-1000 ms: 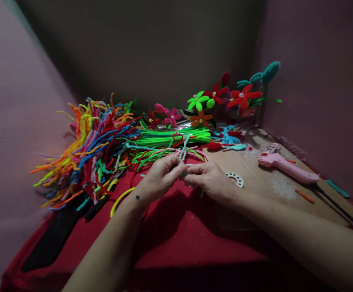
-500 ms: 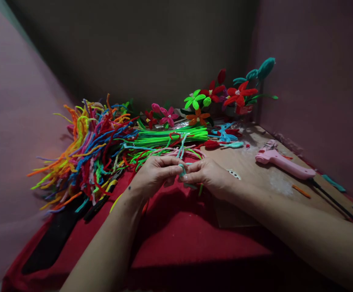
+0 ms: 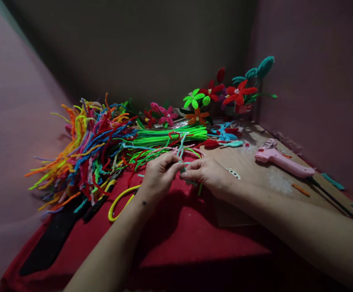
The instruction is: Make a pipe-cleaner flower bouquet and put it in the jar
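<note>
Both hands meet over the red cloth in the middle of the head view. My left hand (image 3: 162, 173) pinches a light teal pipe cleaner (image 3: 183, 167) between thumb and forefinger. From the other side my right hand (image 3: 207, 173) pinches the same pipe cleaner, its thumb and fingertips pressed together. The fingers partly hide the bent piece. Behind the hands lie a bundle of green pipe cleaners (image 3: 164, 136) and some loose pale pink ones. Beside my left wrist is the yellow handle loop (image 3: 112, 207) of what looks like scissors, partly covered by the arm.
At left sprawls a heap of multicoloured pipe cleaners (image 3: 85, 150), with pliers (image 3: 103, 198) and a black flat object (image 3: 47, 243) below. A pink glue gun (image 3: 286, 162) rests on a brown board (image 3: 240, 211) at right. Fuzzy flowers (image 3: 194, 99) stand along the back wall.
My left hand has shifted slightly right and turned, its wrist moving right and uncovering more of the yellow handle. The right hand stays nearly in place, still pinching the pipe cleaner.
</note>
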Demonstrator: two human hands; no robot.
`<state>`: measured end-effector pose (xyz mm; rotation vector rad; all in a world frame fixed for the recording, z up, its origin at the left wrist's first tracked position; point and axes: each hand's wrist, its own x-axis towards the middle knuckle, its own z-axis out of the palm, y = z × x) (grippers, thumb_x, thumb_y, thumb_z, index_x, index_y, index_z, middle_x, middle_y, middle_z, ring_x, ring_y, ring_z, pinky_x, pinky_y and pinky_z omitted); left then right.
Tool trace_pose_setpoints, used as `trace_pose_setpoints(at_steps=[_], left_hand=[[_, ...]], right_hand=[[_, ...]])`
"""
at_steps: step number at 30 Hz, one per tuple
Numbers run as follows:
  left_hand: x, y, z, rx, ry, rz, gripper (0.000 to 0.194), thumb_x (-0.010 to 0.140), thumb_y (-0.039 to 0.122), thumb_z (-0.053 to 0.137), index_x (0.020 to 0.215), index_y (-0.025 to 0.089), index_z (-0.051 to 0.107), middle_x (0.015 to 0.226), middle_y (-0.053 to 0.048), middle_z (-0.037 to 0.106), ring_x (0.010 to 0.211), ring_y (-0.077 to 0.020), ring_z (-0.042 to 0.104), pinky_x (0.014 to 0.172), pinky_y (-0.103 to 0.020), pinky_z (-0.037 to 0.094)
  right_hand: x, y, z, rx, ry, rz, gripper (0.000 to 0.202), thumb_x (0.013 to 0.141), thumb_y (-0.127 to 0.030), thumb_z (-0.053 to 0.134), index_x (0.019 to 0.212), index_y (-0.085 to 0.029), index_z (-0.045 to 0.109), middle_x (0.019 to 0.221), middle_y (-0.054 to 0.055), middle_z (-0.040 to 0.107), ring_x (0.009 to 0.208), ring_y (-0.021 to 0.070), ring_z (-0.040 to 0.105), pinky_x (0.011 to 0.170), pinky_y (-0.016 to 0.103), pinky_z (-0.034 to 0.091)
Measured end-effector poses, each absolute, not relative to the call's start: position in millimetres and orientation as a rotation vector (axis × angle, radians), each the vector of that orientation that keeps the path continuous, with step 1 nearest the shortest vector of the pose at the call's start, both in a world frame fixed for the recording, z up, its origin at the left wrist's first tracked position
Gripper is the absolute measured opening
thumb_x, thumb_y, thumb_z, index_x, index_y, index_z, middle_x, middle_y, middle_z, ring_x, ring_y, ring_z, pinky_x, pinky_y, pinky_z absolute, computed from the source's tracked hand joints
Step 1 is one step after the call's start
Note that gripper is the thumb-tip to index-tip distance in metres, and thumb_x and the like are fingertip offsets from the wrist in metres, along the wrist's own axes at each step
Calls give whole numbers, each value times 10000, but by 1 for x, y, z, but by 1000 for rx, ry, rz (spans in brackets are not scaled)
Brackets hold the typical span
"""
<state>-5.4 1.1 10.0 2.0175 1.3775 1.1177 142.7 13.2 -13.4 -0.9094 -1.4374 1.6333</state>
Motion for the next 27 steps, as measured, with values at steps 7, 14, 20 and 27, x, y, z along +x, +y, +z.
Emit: trace_pose_setpoints(at_steps=[7, 14, 20, 27], left_hand=[[6, -5, -1, 2406, 1545, 1326, 99, 780, 187, 525, 702, 174, 586, 705, -32, 608, 700, -140, 537, 695, -250, 408], [3, 2, 6, 1791, 1422, 1085, 230, 794, 317, 501, 640, 161, 569, 488, 37, 469, 440, -81, 391, 472, -213, 338], [8, -1, 4, 1982, 1544, 1287, 181, 730, 273, 582, 584, 168, 566, 596, 3, 541, 560, -96, 455, 542, -212, 361], [1, 6, 6, 1281, 1211, 1232, 245, 706, 385, 630, 786, 160, 574, 585, 54, 497, 374, -19, 304, 357, -167, 209]], right_hand=[[142, 15, -15, -937, -1436, 1583, 220, 598, -204, 615, 424, -156, 489, 406, -38, 431, 428, 72, 351, 475, 255, 250], [144, 14, -13, -998, -1456, 1532, 210, 604, -196, 596, 433, -153, 481, 409, -52, 398, 429, 62, 310, 473, 256, 218], [144, 17, -16, -935, -1404, 1573, 183, 585, -197, 623, 445, -149, 515, 428, -38, 441, 441, 68, 336, 484, 259, 240], [145, 20, -11, -744, -1052, 1725, 108, 594, -210, 680, 619, -146, 597, 558, -29, 499, 480, 68, 357, 497, 250, 255]])
